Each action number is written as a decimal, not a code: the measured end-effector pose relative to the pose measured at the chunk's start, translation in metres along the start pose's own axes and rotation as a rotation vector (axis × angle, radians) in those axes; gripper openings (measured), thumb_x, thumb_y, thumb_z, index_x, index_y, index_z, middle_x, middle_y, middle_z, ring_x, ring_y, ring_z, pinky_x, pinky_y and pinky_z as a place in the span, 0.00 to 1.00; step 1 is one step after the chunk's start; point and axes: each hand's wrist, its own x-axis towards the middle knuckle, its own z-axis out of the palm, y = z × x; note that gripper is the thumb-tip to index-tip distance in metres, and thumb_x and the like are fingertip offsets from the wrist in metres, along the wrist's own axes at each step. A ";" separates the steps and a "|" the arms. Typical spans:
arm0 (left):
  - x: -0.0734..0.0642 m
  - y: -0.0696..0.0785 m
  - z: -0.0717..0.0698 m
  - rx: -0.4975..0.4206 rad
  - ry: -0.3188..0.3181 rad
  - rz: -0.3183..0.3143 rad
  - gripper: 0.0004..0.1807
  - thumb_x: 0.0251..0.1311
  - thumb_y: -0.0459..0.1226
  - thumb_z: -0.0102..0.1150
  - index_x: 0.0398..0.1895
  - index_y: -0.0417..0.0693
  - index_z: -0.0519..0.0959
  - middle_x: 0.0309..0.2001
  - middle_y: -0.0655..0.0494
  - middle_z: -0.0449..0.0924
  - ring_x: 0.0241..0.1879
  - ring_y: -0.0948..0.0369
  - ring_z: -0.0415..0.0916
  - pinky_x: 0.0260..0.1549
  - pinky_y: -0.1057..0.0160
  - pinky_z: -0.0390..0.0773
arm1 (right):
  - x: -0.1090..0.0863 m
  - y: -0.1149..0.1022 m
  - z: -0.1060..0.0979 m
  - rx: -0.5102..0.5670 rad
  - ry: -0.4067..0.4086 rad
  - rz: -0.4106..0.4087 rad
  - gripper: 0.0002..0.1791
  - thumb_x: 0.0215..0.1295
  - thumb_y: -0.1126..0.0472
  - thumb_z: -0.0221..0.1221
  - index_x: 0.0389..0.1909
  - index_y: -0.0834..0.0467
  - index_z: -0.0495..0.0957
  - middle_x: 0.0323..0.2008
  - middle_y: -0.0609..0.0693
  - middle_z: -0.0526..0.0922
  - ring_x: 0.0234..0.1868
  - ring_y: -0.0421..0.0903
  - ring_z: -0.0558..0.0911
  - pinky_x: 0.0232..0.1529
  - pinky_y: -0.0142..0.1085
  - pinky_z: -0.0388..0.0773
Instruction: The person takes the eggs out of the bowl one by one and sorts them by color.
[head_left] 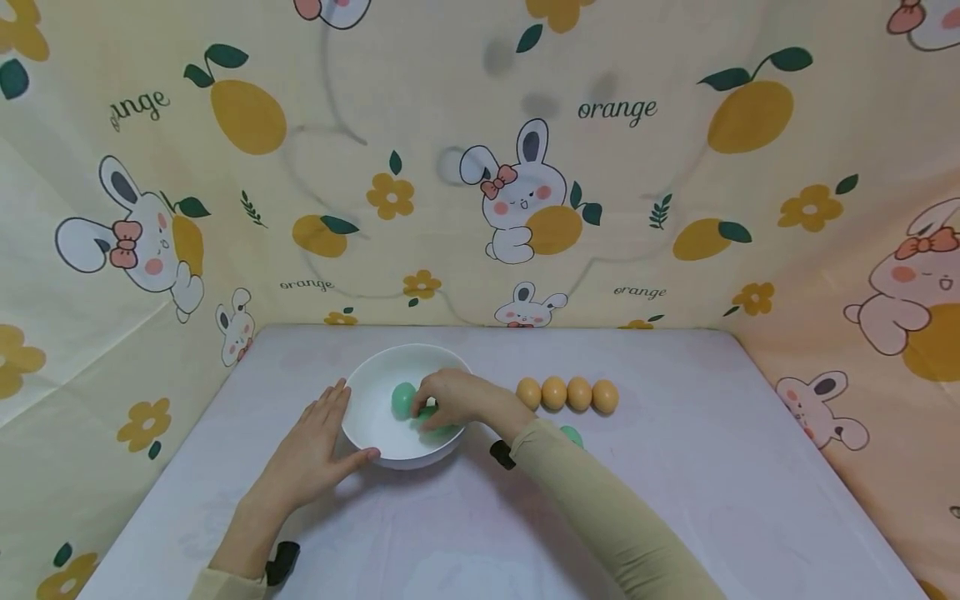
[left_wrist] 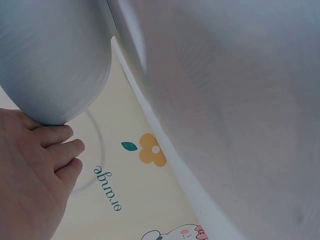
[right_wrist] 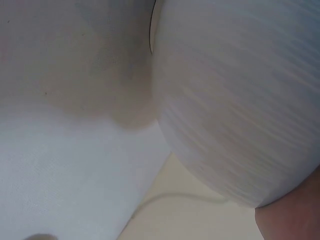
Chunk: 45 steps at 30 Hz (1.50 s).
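A white bowl [head_left: 367,442] stands on the table, with a green egg [head_left: 403,401] lying inside it. My right hand [head_left: 450,396] reaches over the rim into the bowl, fingers curled round a second green egg [head_left: 429,418], which they partly hide. At the bowl's left side my left hand [head_left: 315,450] touches the outside with straight fingers, its thumb at the front rim. In the left wrist view the fingertips meet the bowl's wall [left_wrist: 55,60]. The right wrist view shows mainly the bowl's outer wall [right_wrist: 240,100].
Several brown eggs [head_left: 579,394] form a row on the table right of the bowl. Another green egg [head_left: 572,435] lies in front of them, partly hidden by my right sleeve [head_left: 600,508]. Patterned cloth walls [head_left: 450,250] border the table at the back and sides.
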 end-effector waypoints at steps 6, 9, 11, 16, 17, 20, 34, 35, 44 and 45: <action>-0.001 0.000 0.001 0.001 0.001 -0.004 0.59 0.63 0.64 0.63 0.80 0.29 0.54 0.81 0.35 0.51 0.79 0.37 0.50 0.77 0.37 0.56 | -0.002 0.000 -0.001 0.026 0.018 -0.013 0.11 0.65 0.56 0.73 0.48 0.51 0.90 0.45 0.43 0.88 0.48 0.41 0.83 0.54 0.29 0.78; -0.002 -0.001 0.001 0.000 0.000 -0.007 0.59 0.63 0.65 0.63 0.80 0.30 0.54 0.81 0.35 0.51 0.79 0.36 0.50 0.77 0.36 0.56 | -0.004 -0.001 -0.003 0.033 0.047 -0.043 0.12 0.66 0.56 0.72 0.48 0.52 0.90 0.45 0.45 0.87 0.46 0.40 0.83 0.52 0.28 0.78; -0.002 0.000 0.001 -0.002 -0.006 -0.011 0.59 0.63 0.65 0.63 0.80 0.30 0.53 0.81 0.35 0.51 0.79 0.36 0.50 0.77 0.36 0.55 | -0.006 -0.002 -0.005 0.040 0.066 -0.062 0.12 0.66 0.56 0.72 0.48 0.53 0.89 0.45 0.45 0.87 0.45 0.38 0.81 0.50 0.28 0.78; -0.003 0.000 0.001 0.001 -0.009 -0.013 0.60 0.63 0.68 0.60 0.80 0.30 0.54 0.81 0.36 0.51 0.79 0.36 0.50 0.76 0.35 0.56 | -0.011 -0.005 -0.009 0.072 0.103 -0.079 0.13 0.67 0.55 0.71 0.50 0.54 0.88 0.46 0.46 0.85 0.44 0.38 0.80 0.47 0.26 0.79; -0.003 -0.001 0.001 0.001 -0.006 -0.010 0.60 0.63 0.68 0.60 0.80 0.30 0.54 0.81 0.35 0.51 0.79 0.36 0.51 0.76 0.35 0.56 | -0.012 -0.006 -0.010 0.081 0.111 -0.077 0.14 0.67 0.55 0.71 0.50 0.54 0.88 0.46 0.46 0.85 0.44 0.38 0.80 0.47 0.26 0.79; -0.003 -0.001 0.002 0.000 0.001 0.000 0.60 0.63 0.69 0.59 0.80 0.30 0.54 0.81 0.36 0.52 0.79 0.37 0.51 0.76 0.35 0.56 | -0.016 -0.007 -0.013 0.108 0.131 -0.065 0.15 0.67 0.55 0.71 0.52 0.55 0.87 0.47 0.45 0.84 0.44 0.38 0.81 0.47 0.25 0.79; -0.002 0.000 0.003 -0.001 -0.012 -0.019 0.61 0.62 0.70 0.58 0.81 0.31 0.53 0.81 0.36 0.51 0.79 0.37 0.51 0.76 0.36 0.56 | -0.040 -0.012 -0.028 0.159 0.250 -0.070 0.14 0.67 0.55 0.71 0.51 0.55 0.86 0.49 0.46 0.82 0.44 0.39 0.81 0.45 0.27 0.83; -0.001 0.001 0.002 -0.001 -0.014 -0.023 0.61 0.62 0.70 0.58 0.81 0.32 0.53 0.81 0.36 0.51 0.79 0.37 0.51 0.76 0.36 0.56 | -0.042 -0.012 -0.029 0.163 0.255 -0.067 0.14 0.68 0.55 0.70 0.51 0.54 0.86 0.49 0.45 0.82 0.45 0.39 0.81 0.44 0.26 0.83; 0.001 0.004 -0.002 0.003 -0.036 -0.051 0.61 0.62 0.69 0.59 0.81 0.32 0.51 0.82 0.36 0.49 0.80 0.38 0.47 0.77 0.36 0.54 | -0.060 -0.007 -0.038 0.210 0.313 -0.047 0.14 0.69 0.55 0.70 0.52 0.53 0.84 0.49 0.44 0.80 0.45 0.39 0.81 0.44 0.25 0.84; 0.001 0.004 -0.002 0.004 -0.035 -0.051 0.61 0.62 0.69 0.59 0.81 0.32 0.51 0.82 0.36 0.49 0.80 0.38 0.47 0.77 0.37 0.54 | -0.062 -0.007 -0.039 0.219 0.319 -0.042 0.14 0.69 0.55 0.70 0.52 0.53 0.84 0.49 0.44 0.80 0.46 0.39 0.81 0.44 0.25 0.84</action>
